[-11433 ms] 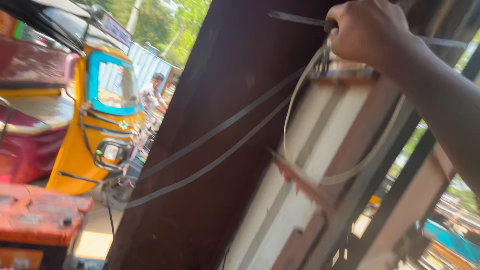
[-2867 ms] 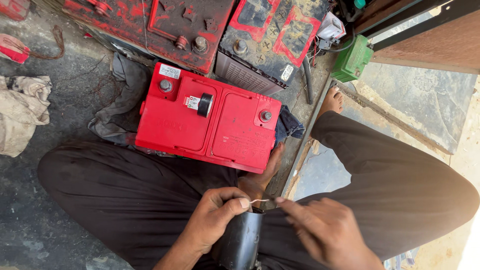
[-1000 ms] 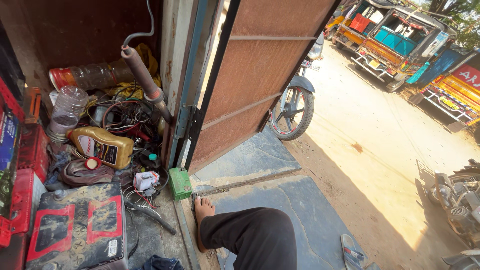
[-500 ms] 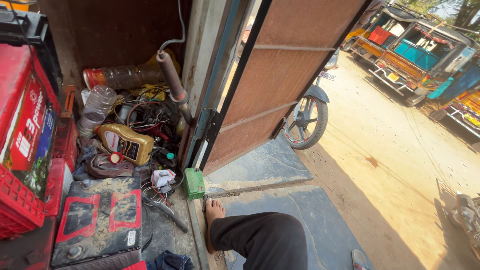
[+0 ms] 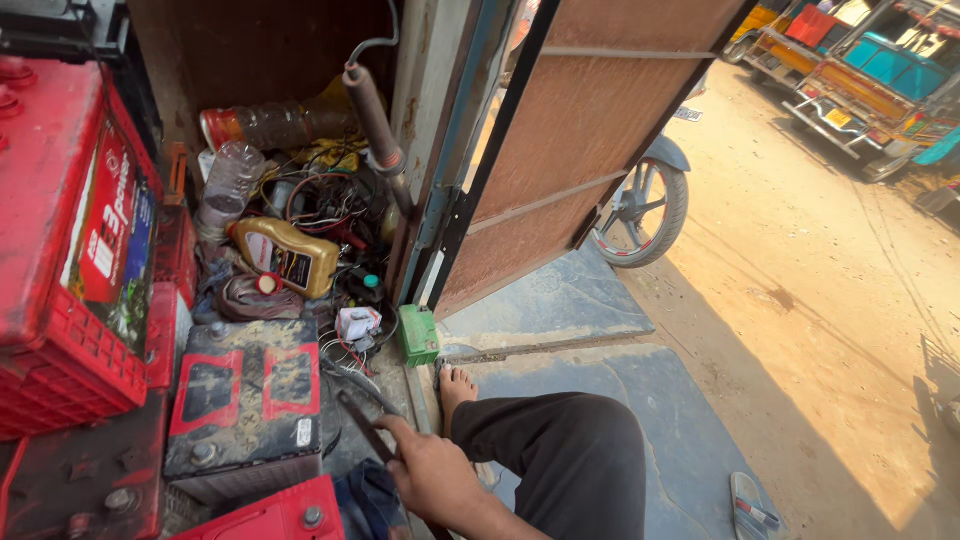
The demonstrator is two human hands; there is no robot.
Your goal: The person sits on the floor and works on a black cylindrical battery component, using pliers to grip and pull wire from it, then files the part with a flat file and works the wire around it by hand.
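Note:
My right hand (image 5: 432, 472) comes in at the bottom centre and is closed around a dark flat metal strip (image 5: 358, 415) that slants up to the left across the floor. It lies between a dirty black battery with red patches (image 5: 245, 400) on the left and my bent leg in dark trousers (image 5: 560, 465) on the right. My bare foot (image 5: 455, 385) rests by the door sill next to a small green box (image 5: 419, 334). My left hand is out of the picture.
Red batteries (image 5: 70, 250) are stacked at the left. A yellow oil bottle (image 5: 287, 255), plastic bottles, tangled wires and a hose (image 5: 375, 125) fill the corner. A brown door (image 5: 590, 150) stands open beside a motorcycle wheel (image 5: 640, 205). Vehicles are parked on the sandy road.
The view has tilted slightly down and to the left. My hand has come into the picture at the bottom, closed on the metal strip. The leg and foot stay put.

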